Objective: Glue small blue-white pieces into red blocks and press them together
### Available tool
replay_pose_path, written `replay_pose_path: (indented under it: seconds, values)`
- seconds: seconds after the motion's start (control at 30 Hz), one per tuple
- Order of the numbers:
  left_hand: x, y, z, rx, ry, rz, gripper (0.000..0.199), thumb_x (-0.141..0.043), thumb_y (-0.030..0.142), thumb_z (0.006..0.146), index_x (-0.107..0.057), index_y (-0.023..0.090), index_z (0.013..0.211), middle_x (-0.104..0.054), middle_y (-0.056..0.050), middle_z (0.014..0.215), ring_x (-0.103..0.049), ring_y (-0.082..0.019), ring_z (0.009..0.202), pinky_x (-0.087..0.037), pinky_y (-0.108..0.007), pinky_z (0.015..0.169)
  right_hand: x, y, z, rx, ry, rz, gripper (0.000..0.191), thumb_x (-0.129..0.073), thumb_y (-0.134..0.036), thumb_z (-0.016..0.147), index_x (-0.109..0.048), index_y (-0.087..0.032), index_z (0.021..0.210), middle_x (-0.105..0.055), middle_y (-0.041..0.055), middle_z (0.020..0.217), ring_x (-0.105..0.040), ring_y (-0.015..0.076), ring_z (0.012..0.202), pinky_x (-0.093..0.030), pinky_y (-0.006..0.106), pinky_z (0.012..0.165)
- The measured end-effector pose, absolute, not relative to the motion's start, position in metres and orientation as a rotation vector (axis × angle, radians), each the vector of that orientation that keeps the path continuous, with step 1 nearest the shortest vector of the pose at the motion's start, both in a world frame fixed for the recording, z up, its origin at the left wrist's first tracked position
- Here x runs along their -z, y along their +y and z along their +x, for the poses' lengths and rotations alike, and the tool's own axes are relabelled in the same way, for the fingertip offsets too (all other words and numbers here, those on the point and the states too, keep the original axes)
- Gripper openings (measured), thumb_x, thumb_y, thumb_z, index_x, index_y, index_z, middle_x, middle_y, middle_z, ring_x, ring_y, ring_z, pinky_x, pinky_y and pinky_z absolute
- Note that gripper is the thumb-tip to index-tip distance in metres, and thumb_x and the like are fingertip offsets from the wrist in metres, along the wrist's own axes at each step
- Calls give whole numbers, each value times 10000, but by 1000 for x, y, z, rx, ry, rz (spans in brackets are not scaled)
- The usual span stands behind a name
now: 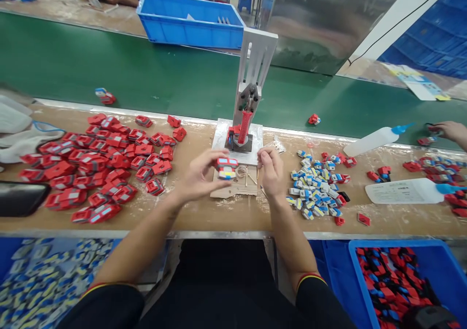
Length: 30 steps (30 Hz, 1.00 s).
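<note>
My left hand (200, 176) holds a small red plastic housing (226, 163) between thumb and fingers. White, blue and yellow show on the side of it turned toward me. To its right, my right hand (272, 169) is closed with thumb and fingertips pressed together; whatever may be between them is too small to make out. Just behind both hands stands a metal toggle-clamp press (255, 61) with a red handle (244, 127). Under the hands lies a wooden board (239, 189), with a rubber band (241, 171) and thin sticks on it.
Red housings (98, 159) are heaped on the left, white-blue-yellow parts (314, 188) on the right. Two white bottles (404, 191) lie at the right. A green belt (182, 81) runs behind. A blue bin (401, 244) sits below right. Another person's hand (448, 130) is at far right.
</note>
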<state>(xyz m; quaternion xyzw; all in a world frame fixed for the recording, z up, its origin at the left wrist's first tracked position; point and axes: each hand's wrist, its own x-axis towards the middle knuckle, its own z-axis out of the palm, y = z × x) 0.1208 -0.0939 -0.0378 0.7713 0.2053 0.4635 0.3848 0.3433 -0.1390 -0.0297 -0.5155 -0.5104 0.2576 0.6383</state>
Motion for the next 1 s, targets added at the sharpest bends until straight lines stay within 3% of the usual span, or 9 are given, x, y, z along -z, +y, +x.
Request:
replay_pose_path:
  seconds: [0.13, 0.2, 0.27, 0.37, 0.5, 0.6, 0.77, 0.9, 1.0]
  values:
    - [21, -24, 92, -860, 592, 2174, 559, -926, 577, 724, -798, 197, 1114, -585, -229, 1545, -669, -349, 1337, -657, -442, 955, 29, -106, 382, -571, -1335, -1252, 275, -653, -497, 940, -606, -233, 997, -647, 23, 977, -588, 140, 828, -494, 274, 688]
    - [15, 6, 95, -702, 548, 2235, 608, -968, 599, 623, -819, 185, 1042, -569, -255, 1561, -695, -372, 1287, -655, -443, 908, 22, -92, 382, -637, -1567, -1214, 292, -649, -524, 945, -638, -243, 1021, -673, 56, 1112, -620, 178, 1004, -533, 297, 759]
    - [9, 30, 108, -526, 494, 2229, 639, -982, 591, 580, -825, 182, 1045, -512, -263, 1620, -767, -295, 1076, -640, -377, 826, 14, -82, 375, -686, -1776, -1200, 310, -655, -551, 945, -685, -259, 1045, -683, 67, 1161, -593, 224, 1130, -555, 344, 842]
    - [-1, 53, 129, -253, 492, 2186, 636, -970, 525, 607, -809, 210, 1135, -497, -204, 1654, -733, -136, 839, -575, -281, 786, 6, -75, 364, -743, -1925, -1217, 355, -597, -580, 986, -719, -273, 1116, -703, 72, 1122, -575, 247, 1106, -542, 417, 929]
    - [-7, 69, 143, -127, 443, 2090, 568, -978, 442, 600, -810, 200, 1086, -754, -116, 1303, -706, -140, 820, -523, -259, 747, -5, -86, 365, -852, -1938, -1043, 451, -506, -659, 1024, -708, -273, 1140, -710, 58, 1114, -618, 224, 1053, -526, 420, 942]
    - [1, 75, 147, -146, 399, 1908, 540, -989, 387, 595, -805, 188, 1062, -803, -76, 1033, -720, -169, 803, -548, -294, 772, -23, -101, 367, -882, -1838, -869, 488, -455, -693, 1040, -676, -299, 1225, -681, 28, 1077, -642, 181, 985, -544, 374, 898]
    - [18, 79, 152, -231, 413, 1702, 516, -1006, 312, 574, -802, 152, 1020, -803, -82, 926, -739, -196, 834, -572, -342, 844, -83, -93, 360, -860, -1717, -828, 696, -386, -811, 997, -498, -323, 1480, -691, 30, 1103, -711, 182, 1038, -565, 288, 777]
    - [21, 80, 152, -286, 470, 1689, 508, -1011, 284, 553, -812, 137, 996, -786, -64, 902, -714, -173, 836, -548, -348, 908, -132, -59, 358, -836, -1603, -870, 633, -422, -590, 1053, -304, -295, 1599, -767, 17, 1150, -747, 173, 1060, -578, 270, 777]
    - [22, 81, 149, -293, 483, 1684, 507, -1012, 260, 549, -816, 127, 997, -783, -63, 901, -705, -167, 826, -542, -352, 920, -139, -39, 369, -741, -1583, -862, 724, -551, -605, 981, -304, -347, 1610, -764, 24, 1277, -729, 207, 1156, -602, 308, 865]
